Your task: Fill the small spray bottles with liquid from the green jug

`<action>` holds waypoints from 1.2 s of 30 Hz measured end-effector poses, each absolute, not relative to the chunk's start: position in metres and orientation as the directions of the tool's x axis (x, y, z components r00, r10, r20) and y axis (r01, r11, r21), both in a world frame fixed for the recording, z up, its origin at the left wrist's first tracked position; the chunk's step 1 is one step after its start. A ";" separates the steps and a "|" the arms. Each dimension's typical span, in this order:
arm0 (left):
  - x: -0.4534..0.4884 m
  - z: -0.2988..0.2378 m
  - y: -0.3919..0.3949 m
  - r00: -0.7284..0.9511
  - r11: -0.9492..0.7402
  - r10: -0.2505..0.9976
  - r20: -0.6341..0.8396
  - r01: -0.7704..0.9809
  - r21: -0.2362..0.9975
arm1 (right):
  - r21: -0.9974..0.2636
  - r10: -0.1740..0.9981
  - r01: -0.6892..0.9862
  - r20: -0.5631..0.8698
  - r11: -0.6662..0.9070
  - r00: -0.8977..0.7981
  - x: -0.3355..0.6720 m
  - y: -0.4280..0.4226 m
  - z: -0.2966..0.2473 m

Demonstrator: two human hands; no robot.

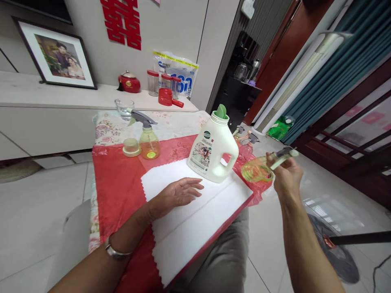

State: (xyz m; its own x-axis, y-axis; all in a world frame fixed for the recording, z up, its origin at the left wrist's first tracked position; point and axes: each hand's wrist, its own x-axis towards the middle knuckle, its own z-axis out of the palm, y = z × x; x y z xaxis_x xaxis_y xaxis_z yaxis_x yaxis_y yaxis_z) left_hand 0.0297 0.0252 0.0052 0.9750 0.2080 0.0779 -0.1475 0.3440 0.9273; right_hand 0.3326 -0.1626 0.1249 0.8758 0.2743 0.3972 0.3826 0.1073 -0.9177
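Right hand (287,176) grips a sprayer (257,170) tipped sideways, just right of the jug (214,150); left hand (179,193) lies flat on the cloth (189,232), fingers open.

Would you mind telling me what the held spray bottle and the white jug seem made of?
The spray bottle in the right hand: clear, glossy plastic, apparently; its yellowish body is see-through. The white jug: opaque, smooth plastic, likely, with moulded handle.

Left hand (179,193) lies flat, palm down; right hand (285,175) raised, gripping.
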 end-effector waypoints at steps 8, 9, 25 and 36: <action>0.034 0.002 0.029 0.953 0.359 0.293 0.080 -0.187 0.914 | -0.909 0.231 0.348 0.297 -0.228 0.927 0.412 -0.141 0.077; 0.034 0.002 0.029 0.950 0.359 0.301 0.078 -0.188 0.914 | -0.902 0.234 0.349 0.293 -0.254 0.927 0.418 -0.140 0.073; 0.034 0.007 0.031 0.934 0.331 0.351 0.070 -0.194 0.924 | -0.824 0.350 0.433 0.309 -0.366 0.884 0.432 -0.140 0.055; 0.038 0.015 0.029 0.798 0.265 0.599 0.068 -0.278 0.923 | -0.912 0.230 0.400 0.409 0.088 0.883 0.265 -0.173 0.031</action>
State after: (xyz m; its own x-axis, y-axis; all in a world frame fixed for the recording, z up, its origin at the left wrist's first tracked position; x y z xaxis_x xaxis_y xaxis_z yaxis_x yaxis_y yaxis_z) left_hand 0.0375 0.0291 0.0148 0.7977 0.5991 0.0683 -0.2779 0.2647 0.9234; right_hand 0.2647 -0.1730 0.0308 0.8831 0.2303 0.4088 0.3995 0.0879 -0.9125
